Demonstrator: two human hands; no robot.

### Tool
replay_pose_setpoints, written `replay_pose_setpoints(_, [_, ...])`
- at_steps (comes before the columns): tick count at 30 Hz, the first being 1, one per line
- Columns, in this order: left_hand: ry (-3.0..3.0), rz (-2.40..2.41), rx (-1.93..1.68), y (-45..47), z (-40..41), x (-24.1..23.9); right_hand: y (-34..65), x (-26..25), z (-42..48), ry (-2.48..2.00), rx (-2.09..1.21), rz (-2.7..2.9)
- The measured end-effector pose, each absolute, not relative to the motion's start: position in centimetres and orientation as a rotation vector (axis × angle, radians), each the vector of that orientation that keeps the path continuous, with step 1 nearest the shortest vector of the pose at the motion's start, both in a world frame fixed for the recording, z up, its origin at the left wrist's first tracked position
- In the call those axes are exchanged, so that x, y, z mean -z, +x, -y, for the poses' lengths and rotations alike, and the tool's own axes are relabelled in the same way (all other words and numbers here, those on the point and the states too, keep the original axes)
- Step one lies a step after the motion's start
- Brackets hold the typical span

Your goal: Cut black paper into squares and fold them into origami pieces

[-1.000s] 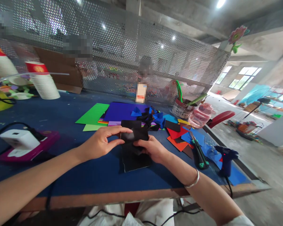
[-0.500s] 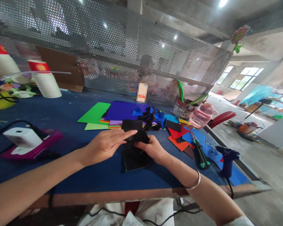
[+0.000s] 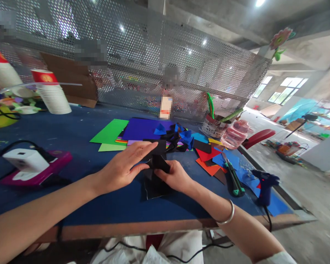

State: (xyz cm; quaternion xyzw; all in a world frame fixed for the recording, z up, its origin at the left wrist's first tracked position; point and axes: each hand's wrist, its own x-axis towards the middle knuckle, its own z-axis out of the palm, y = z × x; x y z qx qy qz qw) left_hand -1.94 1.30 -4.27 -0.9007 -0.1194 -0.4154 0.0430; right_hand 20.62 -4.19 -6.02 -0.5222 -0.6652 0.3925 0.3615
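Pinching a small black paper piece [image 3: 161,162] firmly between thumb and fingers of the right hand [image 3: 178,176], with most of the visible part showing above the thumb. Holding the left hand [image 3: 123,167] just left of the piece, with thumb and forefinger spread apart and the forefinger higher; cannot tell whether the thumb touches the piece. Noted directly below the grip: a larger black sheet [image 3: 155,190] on the blue table [image 3: 99,209]. Noted beyond: folded blue and black pieces [image 3: 186,136]. Noted off right: a utility knife [image 3: 233,178].
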Motion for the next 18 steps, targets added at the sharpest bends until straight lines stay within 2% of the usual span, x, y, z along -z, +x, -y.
replay_pose_setpoints(6, [-3.077, 0.38, 1.123, -2.0, -2.0, 4.6, 20.5, 5.3, 4.3, -1.369, -0.934, 1.766])
replay_pose_setpoints(13, [-2.958, 0.481, 1.257, -2.2, -2.4, 5.3, 20.2, 5.4, 4.5, -1.352, -0.9, 1.795])
replay_pose_setpoints(18, [-2.982, 0.745, 1.476, -1.9, -2.2, 4.9, 20.3, 5.7, 4.5, -1.293, -0.869, 1.827])
